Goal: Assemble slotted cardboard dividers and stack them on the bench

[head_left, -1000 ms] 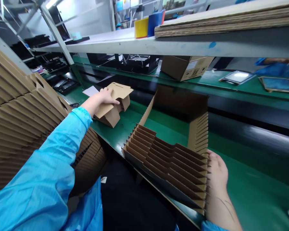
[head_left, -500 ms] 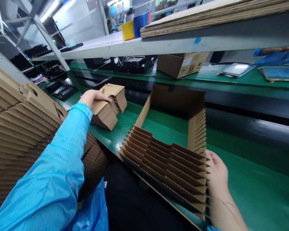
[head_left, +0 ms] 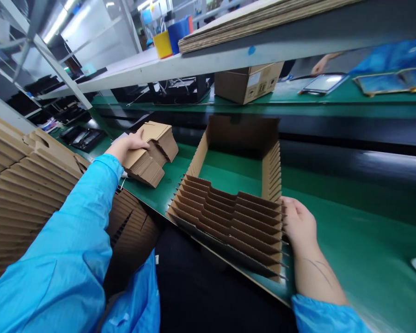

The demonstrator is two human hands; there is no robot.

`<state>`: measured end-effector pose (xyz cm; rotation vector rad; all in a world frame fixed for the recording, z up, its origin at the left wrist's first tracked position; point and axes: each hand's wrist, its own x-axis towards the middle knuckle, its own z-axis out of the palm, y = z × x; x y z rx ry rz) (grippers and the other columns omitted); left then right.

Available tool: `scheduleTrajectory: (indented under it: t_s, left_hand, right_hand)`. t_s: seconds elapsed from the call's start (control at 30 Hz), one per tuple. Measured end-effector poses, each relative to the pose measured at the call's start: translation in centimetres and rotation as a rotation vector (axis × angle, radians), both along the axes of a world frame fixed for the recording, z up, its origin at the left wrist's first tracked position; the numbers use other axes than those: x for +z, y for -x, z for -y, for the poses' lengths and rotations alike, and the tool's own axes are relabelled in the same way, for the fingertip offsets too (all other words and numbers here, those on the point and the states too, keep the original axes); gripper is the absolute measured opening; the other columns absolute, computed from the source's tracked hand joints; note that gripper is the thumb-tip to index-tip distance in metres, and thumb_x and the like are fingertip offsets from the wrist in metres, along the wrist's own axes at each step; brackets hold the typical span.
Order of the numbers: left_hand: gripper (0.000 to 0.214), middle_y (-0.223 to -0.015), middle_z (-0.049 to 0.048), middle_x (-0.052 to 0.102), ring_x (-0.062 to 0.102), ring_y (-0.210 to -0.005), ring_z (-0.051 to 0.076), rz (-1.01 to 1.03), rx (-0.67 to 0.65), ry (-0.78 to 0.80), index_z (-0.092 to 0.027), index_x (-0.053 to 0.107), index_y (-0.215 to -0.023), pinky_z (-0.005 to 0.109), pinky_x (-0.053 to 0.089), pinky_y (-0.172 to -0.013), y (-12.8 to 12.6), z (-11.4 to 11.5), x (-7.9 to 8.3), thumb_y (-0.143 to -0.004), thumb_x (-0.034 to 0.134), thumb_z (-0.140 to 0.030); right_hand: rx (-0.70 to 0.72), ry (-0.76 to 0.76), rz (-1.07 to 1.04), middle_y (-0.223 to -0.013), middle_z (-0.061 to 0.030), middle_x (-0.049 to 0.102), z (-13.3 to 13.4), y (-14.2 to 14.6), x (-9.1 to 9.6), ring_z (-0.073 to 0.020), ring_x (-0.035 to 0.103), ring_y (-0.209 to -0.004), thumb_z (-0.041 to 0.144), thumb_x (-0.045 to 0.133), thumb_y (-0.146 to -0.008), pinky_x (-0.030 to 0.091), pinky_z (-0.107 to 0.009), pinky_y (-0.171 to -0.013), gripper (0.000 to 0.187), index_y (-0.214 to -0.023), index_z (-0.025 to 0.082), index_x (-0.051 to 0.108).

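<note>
My left hand point(head_left: 126, 146) rests on top of a small pile of folded cardboard pieces point(head_left: 151, 152) on the green bench, fingers curled over the top piece's edge. My right hand point(head_left: 298, 224) presses against the right end of a cardboard slotted divider frame point(head_left: 229, 212), which stands open on the bench with several notched strips across its near part. The right fingers are partly hidden behind the frame's side wall.
A tall stack of flat cardboard dividers point(head_left: 24, 185) leans at my left. Behind the green bench point(head_left: 350, 245) runs a dark conveyor point(head_left: 350, 157). A brown box point(head_left: 247, 83) and a tablet point(head_left: 321, 83) lie beyond it. A shelf above carries cardboard sheets point(head_left: 249, 21) and coloured tape rolls point(head_left: 169, 37).
My left hand has pressed the lifted top piece down onto the pile. The view has swung, and my right hand stays on the frame's right end.
</note>
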<state>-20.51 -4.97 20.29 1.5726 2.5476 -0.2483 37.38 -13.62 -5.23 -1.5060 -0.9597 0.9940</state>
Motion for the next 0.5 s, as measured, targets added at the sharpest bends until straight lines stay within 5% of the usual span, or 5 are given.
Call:
scheduleTrajectory:
  t_s: [0.13, 0.23, 0.37, 0.5]
  left_hand:
    - [0.151, -0.179, 0.0222, 0.052, 0.065, -0.153, 0.045, -0.012, -0.050, -0.026, -0.029, 0.007, -0.191, 0.047, 0.055, -0.122, -0.5, 0.9, 2.7, -0.071, 0.087, -0.072]
    - [0.153, -0.184, 0.0193, 0.046, 0.057, -0.160, 0.046, 0.028, -0.265, -0.039, -0.029, 0.004, -0.191, 0.049, 0.049, -0.132, -2.6, 1.9, 4.4, -0.070, 0.089, -0.069]
    - [0.151, -0.186, 0.0139, 0.043, 0.050, -0.164, 0.050, 0.266, -0.673, -0.084, -0.032, 0.016, -0.191, 0.053, 0.039, -0.141, -10.9, 5.3, 4.2, -0.066, 0.093, -0.067]
    - [0.143, -0.171, 0.0160, 0.057, 0.054, -0.156, 0.057, 0.534, -1.034, -0.033, -0.039, 0.043, -0.183, 0.061, 0.035, -0.141, -21.5, 11.0, 1.1, -0.054, 0.103, -0.057]
  right_hand:
    - [-0.019, -0.034, -0.077, -0.092, -0.0125, 0.080, 0.1, 0.1, 0.3, -0.0254, 0.067, -0.083, 0.057, 0.068, -0.091, 0.054, -0.044, -0.085, 0.038, -0.092, 0.021, 0.080]
    - [-0.067, -0.066, -0.095, -0.093, -0.0116, 0.079, 0.3, 0.3, 0.5, -0.0236, 0.066, -0.083, 0.047, 0.065, -0.095, 0.052, -0.042, -0.085, 0.030, -0.093, 0.021, 0.078]
    - [-0.105, -0.066, -0.089, -0.090, -0.0097, 0.075, 0.5, 0.8, 1.1, -0.0222, 0.064, -0.082, 0.044, 0.065, -0.093, 0.052, -0.040, -0.085, 0.026, -0.094, 0.020, 0.074]
    - [-0.108, -0.065, -0.082, -0.086, -0.0071, 0.073, 0.7, 0.9, 1.5, -0.0219, 0.063, -0.080, 0.058, 0.074, -0.086, 0.053, -0.041, -0.086, 0.039, -0.091, 0.020, 0.071]
